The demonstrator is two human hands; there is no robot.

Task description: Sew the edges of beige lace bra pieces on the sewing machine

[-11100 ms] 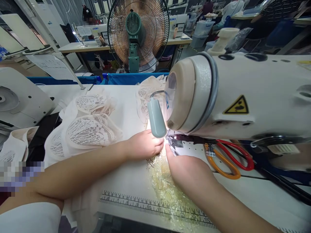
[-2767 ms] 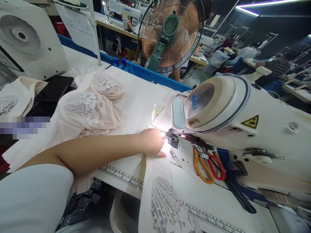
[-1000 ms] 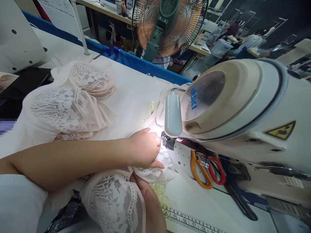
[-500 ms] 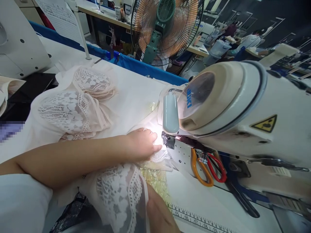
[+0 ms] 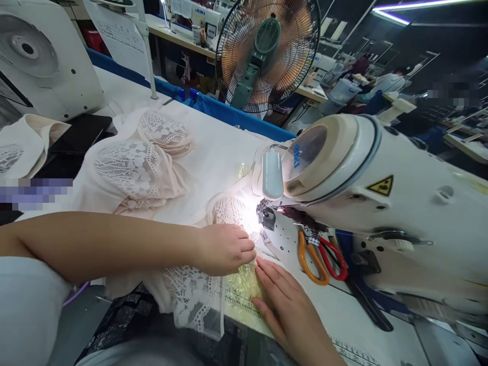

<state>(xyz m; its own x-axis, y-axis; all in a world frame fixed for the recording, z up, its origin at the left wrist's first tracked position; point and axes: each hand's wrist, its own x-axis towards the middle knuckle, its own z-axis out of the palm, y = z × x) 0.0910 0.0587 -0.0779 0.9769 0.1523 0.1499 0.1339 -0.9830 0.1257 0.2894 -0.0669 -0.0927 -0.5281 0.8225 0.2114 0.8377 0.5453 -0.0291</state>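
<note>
A pale pink lace bra (image 5: 229, 208) lies under the lit head of the sewing machine (image 5: 267, 216). My left hand (image 5: 226, 249) is closed, its curled fingers pinching the near edge of this fabric just in front of the presser foot. Beside those fingertips, my right hand (image 5: 285, 300) rests with fingers stretched out and thumb apart, the index tip touching the fabric's edge. A lace part of the garment (image 5: 194, 295) hangs over the table's front edge below my left forearm. Yellowish clear tape (image 5: 246, 282) covers the table between my hands.
Orange-handled scissors (image 5: 312, 259) and a red-handled pair (image 5: 335, 259) lie right of the needle plate. More lace bras (image 5: 129, 168) are piled on the left, near a black phone-like slab (image 5: 82, 133). A fan (image 5: 267, 51) stands behind the blue table edging (image 5: 244, 121).
My right hand has come up from the hanging lace onto the table beside my left hand. My left fingers have curled and moved nearer. The camera view has shifted.
</note>
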